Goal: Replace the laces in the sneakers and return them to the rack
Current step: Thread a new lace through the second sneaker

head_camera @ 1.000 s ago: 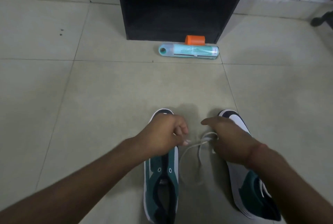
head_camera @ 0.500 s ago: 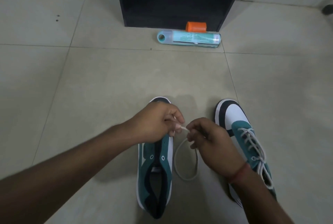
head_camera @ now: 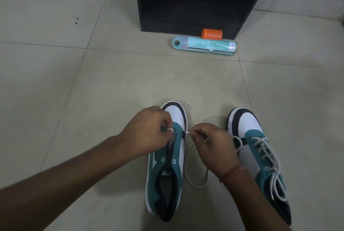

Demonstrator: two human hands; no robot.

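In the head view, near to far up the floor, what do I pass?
Unlaced sneaker → left hand pinching the white lace → teal tube → orange cap → black rack.

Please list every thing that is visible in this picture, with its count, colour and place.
Unlaced sneaker: one, teal, white and dark, floor, under the hands.
Laced sneaker: one, same colours, floor, right of it.
Loose lace: one, white, looped on the floor between the sneakers, ends pinched by both hands.
Rack: one, black, far centre.
Tube: one, pale teal, lying before the rack.
Orange cap-like object: one, behind the tube.
Floor: beige tiles.
Left hand: pinches one lace end.
Right hand: pinches the other end.
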